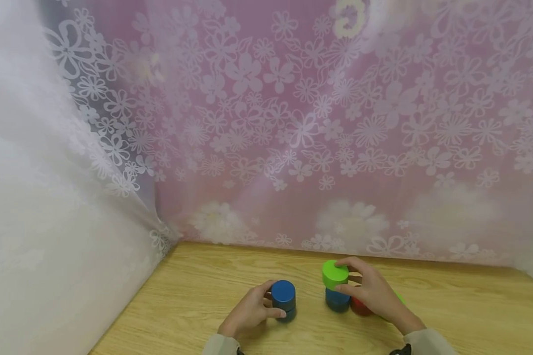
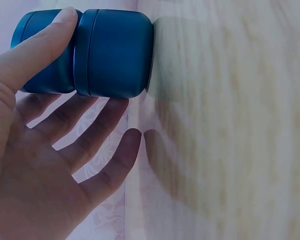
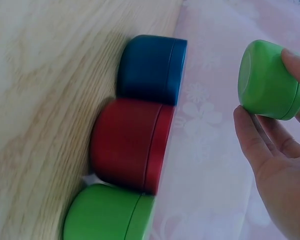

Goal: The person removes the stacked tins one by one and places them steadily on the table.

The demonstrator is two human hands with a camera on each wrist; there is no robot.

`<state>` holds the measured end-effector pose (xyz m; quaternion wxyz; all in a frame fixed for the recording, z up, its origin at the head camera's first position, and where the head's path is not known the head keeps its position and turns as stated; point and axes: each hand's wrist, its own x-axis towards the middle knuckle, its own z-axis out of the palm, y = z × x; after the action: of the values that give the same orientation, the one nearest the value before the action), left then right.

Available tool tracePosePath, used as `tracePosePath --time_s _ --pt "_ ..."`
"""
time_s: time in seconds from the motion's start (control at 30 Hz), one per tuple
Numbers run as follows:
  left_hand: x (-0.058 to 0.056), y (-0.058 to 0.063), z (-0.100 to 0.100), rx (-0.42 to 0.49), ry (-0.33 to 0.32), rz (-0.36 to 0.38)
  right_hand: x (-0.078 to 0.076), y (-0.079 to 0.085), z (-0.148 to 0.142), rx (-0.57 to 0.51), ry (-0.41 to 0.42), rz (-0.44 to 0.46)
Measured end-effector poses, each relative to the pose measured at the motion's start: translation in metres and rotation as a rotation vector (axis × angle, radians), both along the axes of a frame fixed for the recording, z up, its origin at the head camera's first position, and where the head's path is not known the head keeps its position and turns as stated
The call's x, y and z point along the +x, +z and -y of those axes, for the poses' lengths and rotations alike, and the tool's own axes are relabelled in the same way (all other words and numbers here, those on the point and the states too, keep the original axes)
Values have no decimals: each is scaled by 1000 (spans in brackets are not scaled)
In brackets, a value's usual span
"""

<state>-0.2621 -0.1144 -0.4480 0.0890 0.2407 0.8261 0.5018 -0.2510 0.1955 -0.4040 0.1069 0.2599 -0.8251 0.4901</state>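
Note:
Two round lidded blue tins stand stacked on the table, the upper blue tin on the lower blue tin. My left hand holds the stack from its left side, thumb on the near face and fingers behind. In the air, my right hand pinches a green tin between thumb and fingers. Below and apart from it, a row of tins stands on the table: a blue tin, a red tin and another green tin. In the head view the right hand covers much of the red and green ones.
The wooden table ends at a pink flowered curtain at the back. A white sheet hangs along the left side. Bare wood lies between the blue stack and the row.

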Motion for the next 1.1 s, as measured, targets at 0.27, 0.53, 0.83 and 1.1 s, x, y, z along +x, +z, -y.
tracePosePath --time_s 0.27,0.53,0.83,1.1 --pt "0 1 0 -5 0 1 2 -3 -10 2 -31 22" --pt "0 2 -1 -27 14 -7 3 -5 -23 21 -62 -9" --pt "0 1 0 -26 2 3 4 -12 -29 39 -91 -68" --pt "1 2 0 -20 8 20 7 -12 -36 54 -96 -64"
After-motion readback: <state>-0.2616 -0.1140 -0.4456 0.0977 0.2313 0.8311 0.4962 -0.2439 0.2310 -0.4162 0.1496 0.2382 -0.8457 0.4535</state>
